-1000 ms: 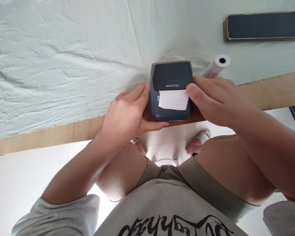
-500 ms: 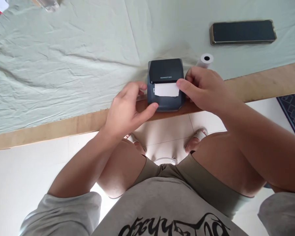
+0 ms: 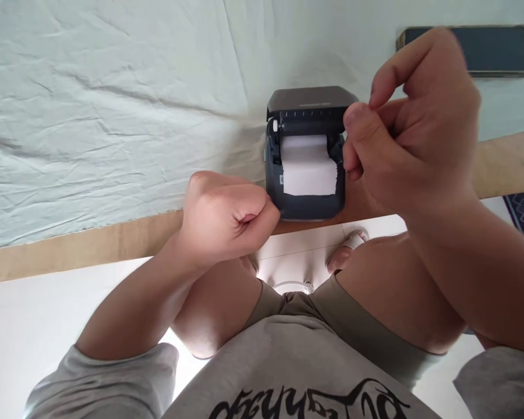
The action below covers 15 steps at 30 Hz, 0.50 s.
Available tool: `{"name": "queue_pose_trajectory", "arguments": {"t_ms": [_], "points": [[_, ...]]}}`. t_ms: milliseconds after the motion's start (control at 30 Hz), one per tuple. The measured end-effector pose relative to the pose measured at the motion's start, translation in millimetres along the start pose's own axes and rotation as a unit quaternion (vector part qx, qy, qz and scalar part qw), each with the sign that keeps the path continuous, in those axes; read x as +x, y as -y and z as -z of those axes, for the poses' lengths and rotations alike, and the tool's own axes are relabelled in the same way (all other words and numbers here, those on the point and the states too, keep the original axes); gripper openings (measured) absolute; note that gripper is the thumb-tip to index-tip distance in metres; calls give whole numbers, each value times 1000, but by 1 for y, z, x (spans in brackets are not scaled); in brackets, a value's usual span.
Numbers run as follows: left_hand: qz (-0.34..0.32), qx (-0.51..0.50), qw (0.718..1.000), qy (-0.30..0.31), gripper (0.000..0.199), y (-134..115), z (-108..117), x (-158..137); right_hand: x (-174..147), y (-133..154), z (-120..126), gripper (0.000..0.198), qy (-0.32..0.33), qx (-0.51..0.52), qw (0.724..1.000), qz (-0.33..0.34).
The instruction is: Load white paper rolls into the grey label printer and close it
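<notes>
A dark label printer [image 3: 308,206] stands at the table's front edge, its lid [image 3: 310,98] partly raised. White paper [image 3: 310,174] comes from inside and lies over the printer's front, its end ragged. My left hand [image 3: 229,215] is closed, fingers curled and thumb tip pressed at the printer's front left corner. Beside the lid's right edge is my right hand [image 3: 413,125], its fingers bent and thumb and forefinger close together at the lid's corner. How firmly it holds the lid is hidden.
A dark phone-like slab [image 3: 498,49] in a clear case lies at the back right, partly behind my right hand. Pale green cloth [image 3: 135,116] with wrinkles covers the table, and a bare wooden edge [image 3: 91,233] runs along its front.
The printer's lid has gone from shut to partly raised, baring the paper inside. My right hand has risen with it. My left hand has curled closed. The white paper roll is now out of sight.
</notes>
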<state>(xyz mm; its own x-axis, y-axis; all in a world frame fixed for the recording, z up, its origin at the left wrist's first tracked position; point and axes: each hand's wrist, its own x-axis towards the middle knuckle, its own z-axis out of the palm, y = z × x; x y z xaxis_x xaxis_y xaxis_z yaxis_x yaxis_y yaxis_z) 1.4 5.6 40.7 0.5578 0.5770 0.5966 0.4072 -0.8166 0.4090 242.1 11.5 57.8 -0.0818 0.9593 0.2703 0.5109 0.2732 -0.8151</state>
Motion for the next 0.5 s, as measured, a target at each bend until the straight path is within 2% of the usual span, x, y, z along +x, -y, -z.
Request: {"name": "queue_pose_trajectory", "arguments": {"t_ms": [100, 200, 300, 367, 500], "points": [[-6, 9, 1000, 20, 44, -2, 1, 0, 5, 5, -1, 33, -43, -39, 998, 22], [-2, 13, 999, 40, 45, -5, 2, -3, 8, 10, 1, 24, -25, -102, 992, 71], [19, 10, 998, 56, 46, -6, 3, -5, 15, 14, 5, 17, 52, -187, 977, 88], [26, -1, 998, 60, 46, -6, 3, -6, 23, 16, 7, 15, 106, -249, 961, 61], [33, -13, 998, 58, 44, -2, 4, -8, 48, 21, 5, 27, 243, -400, 883, -34]]}}
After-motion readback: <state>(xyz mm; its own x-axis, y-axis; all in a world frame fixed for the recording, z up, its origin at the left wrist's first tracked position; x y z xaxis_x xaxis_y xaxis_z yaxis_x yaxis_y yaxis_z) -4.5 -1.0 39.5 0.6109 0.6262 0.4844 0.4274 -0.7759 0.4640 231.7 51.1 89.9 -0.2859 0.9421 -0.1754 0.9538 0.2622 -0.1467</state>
